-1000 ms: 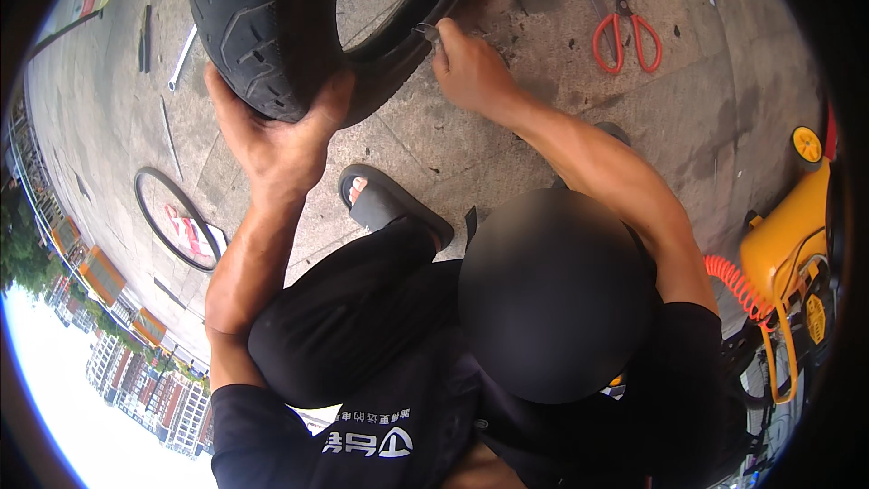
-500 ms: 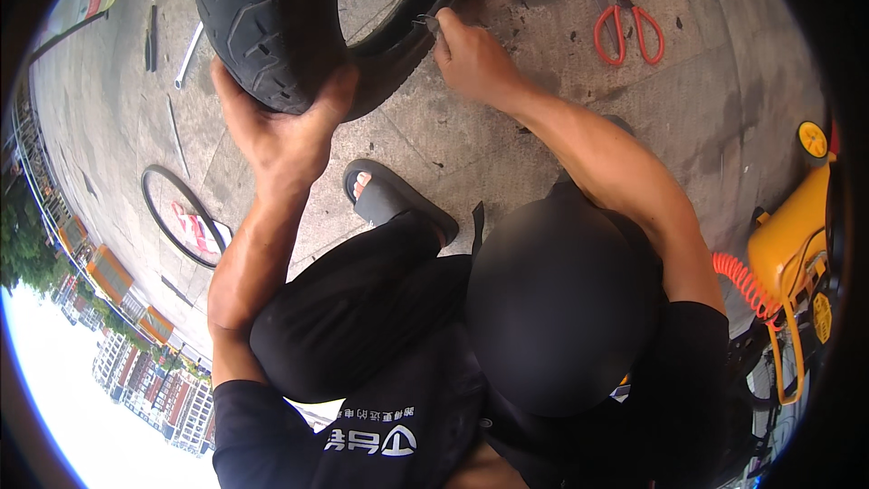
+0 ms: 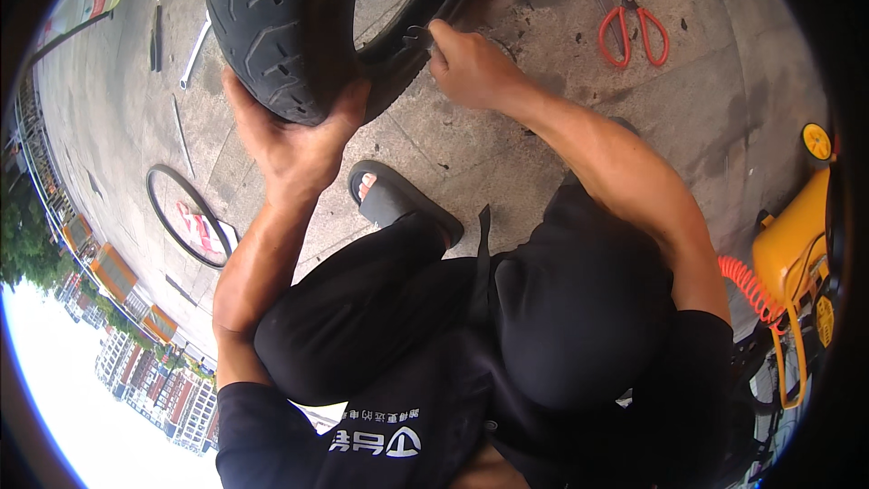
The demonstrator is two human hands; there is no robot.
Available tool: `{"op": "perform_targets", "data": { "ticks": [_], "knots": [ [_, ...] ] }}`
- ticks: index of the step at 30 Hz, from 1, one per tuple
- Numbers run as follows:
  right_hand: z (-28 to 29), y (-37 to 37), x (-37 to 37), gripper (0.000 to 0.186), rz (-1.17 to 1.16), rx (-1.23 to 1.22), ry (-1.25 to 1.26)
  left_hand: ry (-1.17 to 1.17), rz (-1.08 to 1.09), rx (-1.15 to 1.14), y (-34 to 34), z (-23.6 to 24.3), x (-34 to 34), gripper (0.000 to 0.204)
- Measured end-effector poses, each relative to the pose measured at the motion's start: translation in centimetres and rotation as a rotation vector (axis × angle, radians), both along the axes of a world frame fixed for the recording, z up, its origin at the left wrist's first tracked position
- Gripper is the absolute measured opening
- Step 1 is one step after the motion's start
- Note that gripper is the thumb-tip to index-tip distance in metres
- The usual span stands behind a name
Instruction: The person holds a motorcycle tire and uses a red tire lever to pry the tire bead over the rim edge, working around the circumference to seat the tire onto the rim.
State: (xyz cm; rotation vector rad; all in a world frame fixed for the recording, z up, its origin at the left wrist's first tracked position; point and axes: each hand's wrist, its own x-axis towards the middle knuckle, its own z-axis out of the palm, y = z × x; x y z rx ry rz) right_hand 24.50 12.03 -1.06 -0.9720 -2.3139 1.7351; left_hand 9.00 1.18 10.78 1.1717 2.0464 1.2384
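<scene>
A black treaded tire (image 3: 258, 23) stands at the top, tilted, with its opening facing right. My left hand (image 3: 303, 145) grips its lower edge, the thumb on the sidewall and the fingers on the tread. My right hand (image 3: 475, 68) is closed around a small wrench (image 3: 417, 34), whose forked metal end points left at the tire's inner rim edge. Most of the wrench is hidden inside my fist, and I cannot tell whether its tip touches the rubber.
Red-handled scissors (image 3: 631, 34) lie at the upper right. Leftward on the paving are a wrench (image 3: 195, 56), a thin rod (image 3: 183, 136), a dark tool (image 3: 157, 39) and a black ring (image 3: 186, 215). A yellow machine (image 3: 789, 240) with a coiled orange hose (image 3: 749, 290) stands far right.
The tire and both hands sit slightly farther right and lower in view, as does most of the scene. More of the wrench's forked end shows beside my right fist.
</scene>
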Motion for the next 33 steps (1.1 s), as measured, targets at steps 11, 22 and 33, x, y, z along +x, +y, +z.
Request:
{"op": "perform_targets", "data": {
  "ticks": [11, 22, 33],
  "knots": [
    [0.0, 0.2, -0.1, 0.013, 0.034, 0.131, 0.077, 0.022, -0.048, 0.003, -0.6, -0.2, 0.3, 0.09],
    [0.2, -1.0, -0.2, 0.019, 0.096, -0.1, 0.106, -0.082, 0.034, -0.06, -0.9, -0.6, -0.1, 0.098],
    [-2.9, 4.1, 0.5, 0.011, -0.005, 0.427, -0.149, 0.055, 0.009, -0.136, -0.5, 0.3, 0.1, 0.101]
  ]
}}
